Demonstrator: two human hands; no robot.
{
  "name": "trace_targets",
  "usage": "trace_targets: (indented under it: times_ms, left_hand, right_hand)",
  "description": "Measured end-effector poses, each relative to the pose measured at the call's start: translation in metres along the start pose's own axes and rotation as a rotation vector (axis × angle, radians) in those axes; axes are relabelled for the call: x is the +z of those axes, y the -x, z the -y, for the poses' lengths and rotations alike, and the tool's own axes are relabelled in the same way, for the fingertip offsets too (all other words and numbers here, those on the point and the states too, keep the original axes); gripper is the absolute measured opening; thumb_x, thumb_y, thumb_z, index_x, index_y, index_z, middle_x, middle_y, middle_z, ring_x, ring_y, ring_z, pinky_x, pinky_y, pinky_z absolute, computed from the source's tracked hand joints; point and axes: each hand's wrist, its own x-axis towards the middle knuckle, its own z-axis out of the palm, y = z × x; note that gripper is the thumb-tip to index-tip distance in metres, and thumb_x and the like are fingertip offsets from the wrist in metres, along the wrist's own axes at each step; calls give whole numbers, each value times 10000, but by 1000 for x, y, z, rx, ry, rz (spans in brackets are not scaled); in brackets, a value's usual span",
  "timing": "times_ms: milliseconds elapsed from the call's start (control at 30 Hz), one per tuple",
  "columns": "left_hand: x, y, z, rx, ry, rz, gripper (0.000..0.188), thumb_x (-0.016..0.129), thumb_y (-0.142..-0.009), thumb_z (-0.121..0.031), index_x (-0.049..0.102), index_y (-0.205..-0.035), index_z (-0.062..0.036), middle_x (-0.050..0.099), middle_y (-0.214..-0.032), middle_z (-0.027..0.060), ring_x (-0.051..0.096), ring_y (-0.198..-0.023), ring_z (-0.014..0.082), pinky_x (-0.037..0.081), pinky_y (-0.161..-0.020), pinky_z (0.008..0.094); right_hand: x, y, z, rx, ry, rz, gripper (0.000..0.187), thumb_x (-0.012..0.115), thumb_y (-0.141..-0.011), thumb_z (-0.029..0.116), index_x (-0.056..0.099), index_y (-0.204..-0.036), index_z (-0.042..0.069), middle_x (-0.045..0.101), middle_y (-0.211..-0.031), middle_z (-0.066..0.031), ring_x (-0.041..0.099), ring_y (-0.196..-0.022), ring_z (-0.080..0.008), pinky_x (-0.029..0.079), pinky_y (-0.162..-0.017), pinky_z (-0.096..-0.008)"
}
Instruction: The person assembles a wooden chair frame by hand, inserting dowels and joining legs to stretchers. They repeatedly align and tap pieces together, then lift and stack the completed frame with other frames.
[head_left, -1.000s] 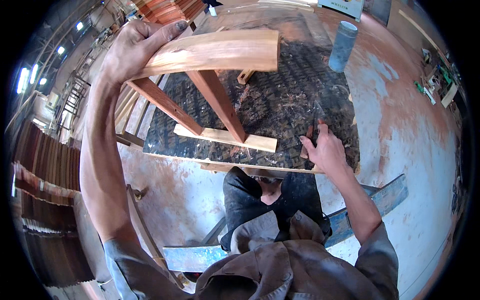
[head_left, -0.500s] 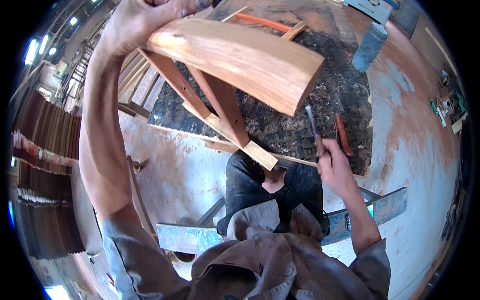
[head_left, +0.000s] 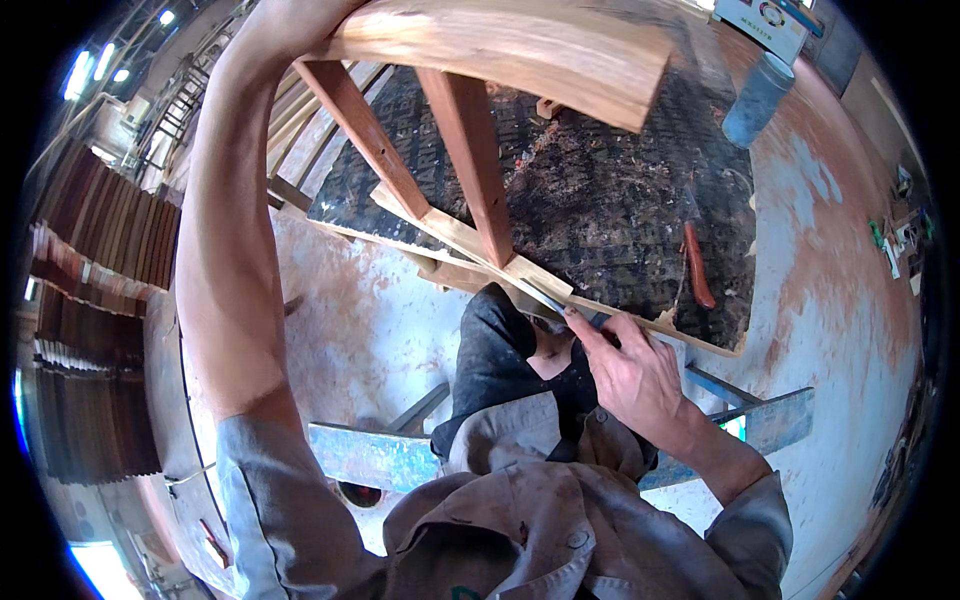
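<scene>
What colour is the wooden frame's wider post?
Reddish-brown; the head view shows that post best.

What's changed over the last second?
Right hand lifted the chisel off the table and brought it left to the pale lower slat; contact unclear. That slat's right end swung toward the person, to the table's near edge. Unchanged: left hand at the upper board's left end, red-handled tool on the table.

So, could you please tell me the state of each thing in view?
Wooden frame: joined together
Left hand: mostly cut off, grip unclear
Right hand: closed around the chisel
Chisel: blade at the frame's lower rail
Table: strewn with dust and shavings
Red-handled tool: lying loose on the table
Blue cylindrical container: standing upright
Blue bench: paint worn
</scene>
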Motion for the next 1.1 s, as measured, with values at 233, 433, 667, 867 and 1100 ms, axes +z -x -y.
trace_targets:
  times_ms: [233,433,667,867,1100]
  left_hand:
    - [7,4,10,208,232,22,577,639,-1027,-477,664,-636,-55,538,-558,-20,468,-538,70,379,-513,298]
    - [12,11,1,169,204,-71,601,615,-1035,-502,674,-652,-42,545,-568,-28,468,-539,67,375,-507,293]
    - [5,5,9,120,176,-22,633,610,-1027,-533,655,-616,-53,516,-527,-38,435,-483,69,348,-477,289]
    - [5,13,12,34,255,-24,634,606,-1028,-532,638,-595,-71,514,-522,-35,436,-470,63,314,-468,271]
    - [3,13,8,55,209,-31,655,579,-1039,-540,634,-587,-70,506,-507,-30,429,-461,67,309,-462,273]
  right_hand:
    - [-4,-6,-8,-28,34,39,441,626,-942,72,636,-1382,81,581,-998,-136,698,-768,-343,599,-719,-437]
    - [0,-17,-10,27,-364,-28,376,602,-957,53,623,-1321,-38,696,-1081,-254,711,-939,-408,574,-828,-455]
    - [-11,-17,-14,52,-267,25,439,640,-937,55,573,-1369,15,663,-1024,-216,706,-885,-403,570,-745,-463]
    - [-5,-11,-9,-55,-1,31,507,656,-926,81,596,-1429,64,636,-953,-165,699,-791,-320,588,-681,-424]
    - [6,-15,-15,-86,-126,-46,466,644,-938,86,625,-1404,64,631,-893,-165,697,-734,-303,581,-650,-408]
